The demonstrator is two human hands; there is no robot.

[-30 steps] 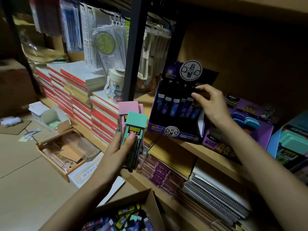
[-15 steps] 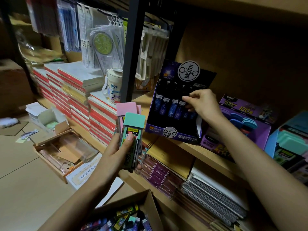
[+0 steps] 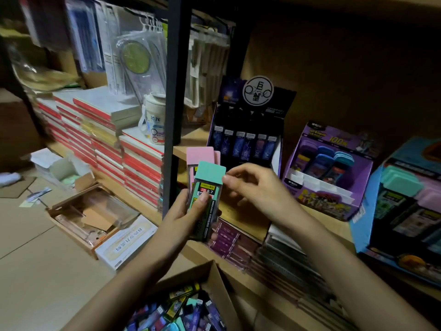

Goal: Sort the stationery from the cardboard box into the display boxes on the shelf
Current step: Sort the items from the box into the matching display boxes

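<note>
My left hand (image 3: 183, 218) grips a small stack of lead-refill cases in front of the shelf. A teal-capped case (image 3: 207, 185) is in front and pink-capped cases (image 3: 199, 155) are behind it. The thumb and forefinger of my right hand (image 3: 257, 189) pinch the right edge of the teal cap. On the shelf stand a dark display box (image 3: 245, 139) with a row of blue cases, a purple display box (image 3: 327, 177) and a blue display box (image 3: 405, 206) with teal and pink caps. The cardboard box (image 3: 214, 283) below holds several mixed cases (image 3: 181, 311).
A black shelf post (image 3: 174, 91) rises just left of my hands. Stacks of red-edged notebooks (image 3: 100, 130) and a white mug (image 3: 155, 123) fill the left shelf. An open flat box (image 3: 90, 216) lies on the floor. Spiral notebooks (image 3: 281, 254) sit on the lower shelf.
My right hand has left the dark display box and moved down-left to the teal-capped case. My left hand still holds the stack in about the same place.
</note>
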